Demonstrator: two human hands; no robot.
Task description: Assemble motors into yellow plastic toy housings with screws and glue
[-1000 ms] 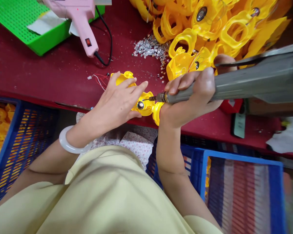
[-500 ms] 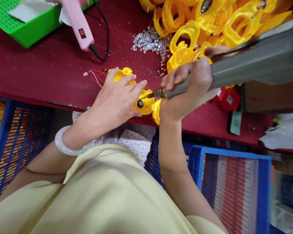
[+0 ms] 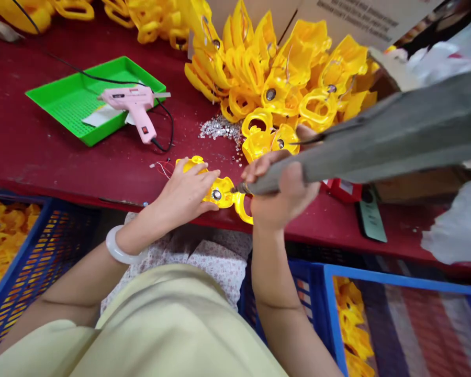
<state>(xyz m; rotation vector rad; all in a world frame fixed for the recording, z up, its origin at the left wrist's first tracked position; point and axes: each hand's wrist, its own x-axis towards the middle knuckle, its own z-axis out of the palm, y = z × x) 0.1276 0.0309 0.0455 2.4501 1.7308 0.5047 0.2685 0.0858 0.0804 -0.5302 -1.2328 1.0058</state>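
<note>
The left hand (image 3: 188,196) lay palm down across a yellow shell (image 3: 224,184), fingers slightly spread over it and thumb by its near edge; whether the fingertips pinched it could not be told. The shell was on the red table (image 3: 11,115), close to the near edge, with 1 round metal disc (image 3: 216,195) showing inside. A yellow ring (image 3: 238,209) adjoined its right end, partly hidden by the right hand (image 3: 284,193). That hand's fingers were wrapped around a grey driver (image 3: 377,152), which slanted down toward the shell; its tip was at the shell's right end, too small to tell whether it touched. Thin wires (image 3: 163,168) trailed beyond the left fingers.

Past the hands lay loose screws (image 3: 220,128), just beside a heap (image 3: 290,63) of yellow parts. Farther left, a pink gun (image 3: 137,107) leaned over the rim of a green tray (image 3: 63,112). To the right were a red box (image 3: 344,191) and a pale green slab (image 3: 371,220). Below the table stood 2 blue crates (image 3: 396,278), 1 on either side, with yellow pieces in each.
</note>
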